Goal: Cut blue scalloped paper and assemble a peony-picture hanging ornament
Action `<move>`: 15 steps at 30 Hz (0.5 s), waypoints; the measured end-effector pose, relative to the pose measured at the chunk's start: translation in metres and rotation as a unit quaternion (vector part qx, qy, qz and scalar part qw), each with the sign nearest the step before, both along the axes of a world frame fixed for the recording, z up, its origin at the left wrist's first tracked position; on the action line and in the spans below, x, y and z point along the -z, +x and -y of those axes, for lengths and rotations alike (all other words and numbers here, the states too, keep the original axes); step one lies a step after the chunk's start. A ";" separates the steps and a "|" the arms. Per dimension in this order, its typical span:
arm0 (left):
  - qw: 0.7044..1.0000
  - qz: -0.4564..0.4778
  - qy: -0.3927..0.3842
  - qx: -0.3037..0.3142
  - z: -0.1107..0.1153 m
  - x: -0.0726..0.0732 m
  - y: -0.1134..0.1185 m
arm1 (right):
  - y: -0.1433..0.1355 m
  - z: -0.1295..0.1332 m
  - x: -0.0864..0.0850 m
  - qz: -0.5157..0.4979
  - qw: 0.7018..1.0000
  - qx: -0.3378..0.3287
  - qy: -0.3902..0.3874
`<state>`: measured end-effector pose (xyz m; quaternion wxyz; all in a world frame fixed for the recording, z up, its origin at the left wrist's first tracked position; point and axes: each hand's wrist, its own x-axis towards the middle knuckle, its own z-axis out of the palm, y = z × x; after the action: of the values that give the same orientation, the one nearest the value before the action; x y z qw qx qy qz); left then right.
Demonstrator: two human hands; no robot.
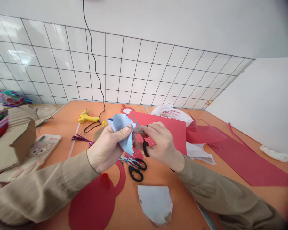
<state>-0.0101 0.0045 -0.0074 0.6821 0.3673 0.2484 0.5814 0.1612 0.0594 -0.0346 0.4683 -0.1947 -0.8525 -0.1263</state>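
My left hand [109, 147] pinches a piece of light blue material [121, 123], thin and curled with a wavy upper edge; whether it is paper or cloth I cannot tell. In my right hand [159, 143] is a pair of scissors [146, 148] with dark handles. Their blades stand apart, right beside the blue piece's right edge and my left thumb. Below the hands, a second pair of scissors with black handles [136, 175] lies on the orange table [124, 207], its blades among small blue scraps. My palms hide part of the blue piece.
A yellow glue gun [87, 117] with a black cord lies at the back left. Red sheets [240, 156], a red disc [92, 204], a pale scrap [156, 203] and a white plastic bag [170, 113] are spread around. Cardboard [12, 143] and a phone [42, 145] lie left.
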 end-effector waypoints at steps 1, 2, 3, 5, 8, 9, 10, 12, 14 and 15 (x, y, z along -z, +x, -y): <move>1.000 0.003 0.002 -0.005 0.000 0.000 0.000 | 0.000 0.000 0.000 -0.001 1.000 0.002 -0.001; 1.000 0.006 0.003 -0.010 0.000 -0.001 0.000 | 0.000 0.000 -0.001 -0.002 1.000 0.004 -0.001; 1.000 0.008 0.005 -0.014 0.000 -0.001 0.000 | 0.000 0.000 -0.001 -0.002 1.000 0.006 0.000; 1.000 0.007 0.008 -0.021 0.000 -0.002 0.000 | 0.000 0.001 0.000 -0.002 1.000 0.009 0.003; 0.999 0.003 0.017 -0.035 0.001 -0.002 0.001 | -0.001 0.001 0.001 -0.004 1.000 0.005 0.001; 0.999 -0.002 0.021 -0.042 0.001 -0.003 0.001 | 0.000 0.001 0.001 -0.008 1.000 0.004 -0.012; 0.998 -0.010 0.022 -0.049 0.001 -0.004 0.000 | 0.001 0.001 0.000 -0.015 0.999 0.004 -0.039; 0.997 -0.038 0.020 -0.057 0.000 -0.006 -0.001 | 0.006 0.001 -0.006 -0.027 0.991 -0.006 -0.133; 0.995 -0.088 0.019 -0.045 -0.003 -0.009 -0.006 | 0.016 -0.002 -0.017 -0.019 0.963 -0.055 -0.263; 0.992 -0.121 0.026 -0.030 -0.005 -0.011 -0.009 | 0.022 -0.003 -0.024 -0.002 0.942 -0.106 -0.320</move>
<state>-0.0194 0.0091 0.0037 0.6197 0.4451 0.3251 0.5587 0.1834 0.0624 -0.0110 0.3942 -0.2429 -0.8626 0.2037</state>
